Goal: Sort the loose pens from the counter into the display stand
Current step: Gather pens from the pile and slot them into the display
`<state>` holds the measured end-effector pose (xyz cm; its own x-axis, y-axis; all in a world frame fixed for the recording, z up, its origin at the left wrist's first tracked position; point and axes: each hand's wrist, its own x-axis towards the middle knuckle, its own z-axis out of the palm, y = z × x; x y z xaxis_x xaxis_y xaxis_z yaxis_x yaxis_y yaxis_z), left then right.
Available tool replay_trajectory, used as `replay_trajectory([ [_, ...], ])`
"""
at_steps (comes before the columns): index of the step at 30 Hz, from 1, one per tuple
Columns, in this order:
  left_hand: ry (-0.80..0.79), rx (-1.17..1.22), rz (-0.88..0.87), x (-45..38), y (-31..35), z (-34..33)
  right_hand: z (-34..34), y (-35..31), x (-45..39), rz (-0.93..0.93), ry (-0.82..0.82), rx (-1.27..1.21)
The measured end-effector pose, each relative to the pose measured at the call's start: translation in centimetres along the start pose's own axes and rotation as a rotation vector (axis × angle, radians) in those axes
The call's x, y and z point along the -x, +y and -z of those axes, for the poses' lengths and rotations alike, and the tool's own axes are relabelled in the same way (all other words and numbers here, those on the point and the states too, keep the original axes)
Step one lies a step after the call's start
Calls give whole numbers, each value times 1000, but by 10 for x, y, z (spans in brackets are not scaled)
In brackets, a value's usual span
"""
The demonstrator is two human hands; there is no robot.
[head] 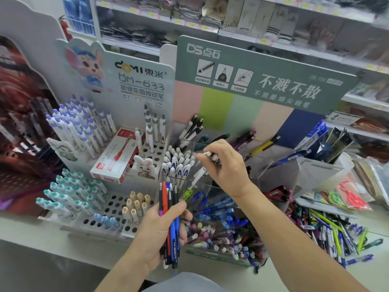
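My left hand (163,228) grips a bundle of several pens (169,209), red, black and blue, held upright in front of the clear acrylic display stand (280,171). My right hand (223,165) pinches a white pen (207,153) above the stand's compartment of white-capped pens (177,163). Lower compartments hold blue pens (219,209) and pastel pens (210,234). A heap of loose pens (328,230) lies on the counter at the right.
A white perforated pen rack (117,205) with purple, teal and beige pens stands at the left, a red-and-white pen box (117,157) on it. Green signboard (263,76) rises behind the stand. Packaged goods (349,197) lie at the right; shelves run behind.
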<state>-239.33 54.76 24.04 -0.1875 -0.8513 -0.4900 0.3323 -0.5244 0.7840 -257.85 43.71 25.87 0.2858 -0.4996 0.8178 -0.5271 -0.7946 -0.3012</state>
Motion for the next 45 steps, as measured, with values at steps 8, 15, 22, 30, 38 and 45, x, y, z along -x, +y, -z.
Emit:
replay_trajectory([
  [8, -11, 3, 6, 2, -4, -1, 0, 0, 4, -179, -79, 198],
  [15, 38, -15, -21, -7, -6, -5, 0, -3, 9, -218, -130, 289],
  [22, 109, -63, -43, -16, -13, -6, 9, -2, 22, -304, -165, 269],
  [30, 273, -436, -263, -32, -29, -30, 6, -5, 19, -355, -65, 279],
  [38, 543, -595, -420, -49, -35, -41, 12, -14, 20, -497, -218, 155],
  [45, 544, -553, -473, -59, -35, -45, 15, -17, 20, -546, -424, 103],
])
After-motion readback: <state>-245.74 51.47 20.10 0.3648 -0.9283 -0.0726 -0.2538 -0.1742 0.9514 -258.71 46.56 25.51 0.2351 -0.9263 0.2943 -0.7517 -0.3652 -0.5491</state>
